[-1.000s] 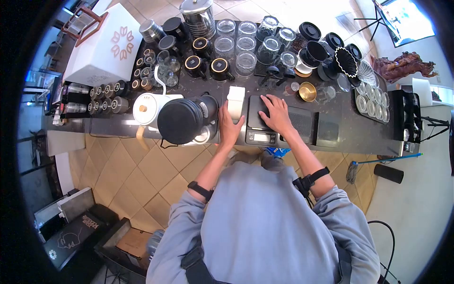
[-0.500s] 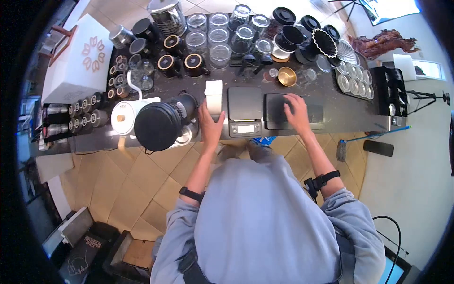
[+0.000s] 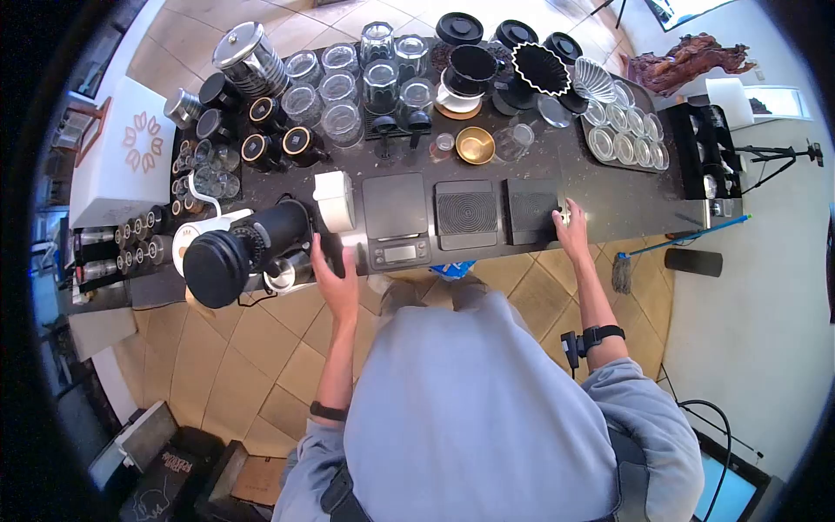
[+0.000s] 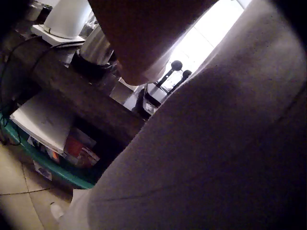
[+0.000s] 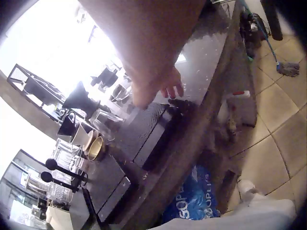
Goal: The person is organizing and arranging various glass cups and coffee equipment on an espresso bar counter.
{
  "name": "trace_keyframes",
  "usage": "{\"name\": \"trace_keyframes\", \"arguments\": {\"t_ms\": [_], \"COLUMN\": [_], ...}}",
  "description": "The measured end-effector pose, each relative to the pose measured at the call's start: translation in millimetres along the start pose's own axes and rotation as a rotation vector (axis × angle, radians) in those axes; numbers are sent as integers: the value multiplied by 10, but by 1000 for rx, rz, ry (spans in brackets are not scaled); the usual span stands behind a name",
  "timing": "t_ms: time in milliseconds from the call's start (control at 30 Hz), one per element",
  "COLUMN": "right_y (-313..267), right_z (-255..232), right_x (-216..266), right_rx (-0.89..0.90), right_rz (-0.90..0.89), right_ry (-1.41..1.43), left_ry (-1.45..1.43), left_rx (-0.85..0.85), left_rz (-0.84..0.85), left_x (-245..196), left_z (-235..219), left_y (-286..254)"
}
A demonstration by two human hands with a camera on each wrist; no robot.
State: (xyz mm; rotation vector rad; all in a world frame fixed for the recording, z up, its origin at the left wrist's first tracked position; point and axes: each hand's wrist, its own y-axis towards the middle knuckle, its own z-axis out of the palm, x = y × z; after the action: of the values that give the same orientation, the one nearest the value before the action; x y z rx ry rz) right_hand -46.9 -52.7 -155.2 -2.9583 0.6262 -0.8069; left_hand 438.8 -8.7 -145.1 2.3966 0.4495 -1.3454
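Observation:
My left hand (image 3: pixel 337 283) is at the counter's front edge, fingers extended and thumb apart, holding nothing. It lies between the coffee grinder (image 3: pixel 252 244) and the digital scale (image 3: pixel 398 213), just below a white container (image 3: pixel 334 200). Right of the scale sit two black ridged trays side by side, a middle tray (image 3: pixel 466 214) and a right tray (image 3: pixel 529 211). My right hand (image 3: pixel 572 233) touches the right end of the right tray, fingers loosely extended; the right wrist view shows the fingers (image 5: pixel 172 86) along its end. Mostly the forearm (image 4: pixel 148 38) shows in the left wrist view.
Behind stand glass cups (image 3: pixel 341 123), black mugs (image 3: pixel 303 146), a brass bowl (image 3: pixel 475 145) and coffee drippers (image 3: pixel 541 68). A white gooseneck kettle (image 3: pixel 187 239) is left of the grinder. A tray of small glass jars (image 3: pixel 626 135) lies at the right.
My right hand has moved rightward from the scale, over the middle tray, to the right tray's end. The trays now sit with visible gaps. My left hand has come off the white container.

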Motion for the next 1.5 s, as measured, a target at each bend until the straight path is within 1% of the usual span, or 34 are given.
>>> {"name": "trace_keyframes", "arguments": {"t_ms": [33,100,133,167,200,233,267,300,367,400,467,500,567,600,733,800,867,933,967,1000,1033,1067,1100,1133,1167,1233,1267,1333,1367,1400,1433,1467,1500], "right_y": [77,95,204,248,241,268,293,276,287,253,325,344,329,315,363,385,391,399,397,427,391,386,403,402,409,333,299,207,154,95,48,28,7], "right_z": [22,7,61,88,100,142,147,104,42,45,102,58,24,-68,-6,29,24,-18,-59,-84,-213,-328,-342,-325,-315,-376,-321,-106,-46,50,124,168,192], "right_x": [-32,8,-56,-115,-110,-202,-280,-190,-325,-507,-549,-664,-559,-516,-586,-602,-617,-614,-621,-531,-459,-352,-209,-208,-141,201,343,613,728,829,915,963,1018], "right_rx": [105,103,97,105,113,132,141,143,161,171,306,303,402,378,397,413,421,433,418,411,411,259,113,62,70,293,406,567,730,733,735,738,757], "right_rz": [68,54,33,32,-36,-100,-97,-116,-133,-106,-45,-32,-32,-65,-59,-66,-57,-51,-65,-92,-92,-119,-154,-189,-197,-240,-304,-338,-289,-367,-446,-452,-434], "right_ry": [199,210,240,263,200,168,184,224,332,340,546,552,628,604,575,647,649,648,595,542,541,382,226,241,242,446,544,586,584,505,424,419,422], "left_ry": [31,127,99,121,56,22,22,4,93,102,169,173,242,225,170,144,182,220,217,218,217,206,197,201,205,465,497,510,523,520,516,511,509], "left_rx": [-10,33,167,165,344,527,602,674,790,817,789,803,781,812,802,789,795,796,787,764,764,742,711,692,685,749,790,772,756,751,707,662,655], "left_rz": [15,168,276,286,324,367,332,294,537,528,479,482,406,372,329,318,319,316,339,357,357,344,324,332,325,412,401,378,362,361,328,294,287], "left_x": [-126,-315,-614,-768,-835,-979,-1091,-1154,-1545,-1620,-1576,-1567,-1383,-1380,-1306,-1283,-1258,-1358,-1408,-1495,-1590,-1670,-1664,-1583,-1541,-1449,-1364,-1297,-1273,-1244,-1220,-1194,-1183], "left_z": [24,12,154,325,447,632,788,869,1514,1766,2056,2244,2377,2454,2491,2489,2511,2489,2462,2383,2318,2202,2074,2086,2025,1844,1822,1787,1782,1778,1771,1767,1762], "left_y": [-52,-115,-143,-197,-198,-247,-312,-311,-388,-500,-525,-589,-586,-589,-636,-638,-650,-657,-674,-616,-564,-471,-381,-377,-334,-254,-238,-262,-266,-282,-313,-342,-365]}}
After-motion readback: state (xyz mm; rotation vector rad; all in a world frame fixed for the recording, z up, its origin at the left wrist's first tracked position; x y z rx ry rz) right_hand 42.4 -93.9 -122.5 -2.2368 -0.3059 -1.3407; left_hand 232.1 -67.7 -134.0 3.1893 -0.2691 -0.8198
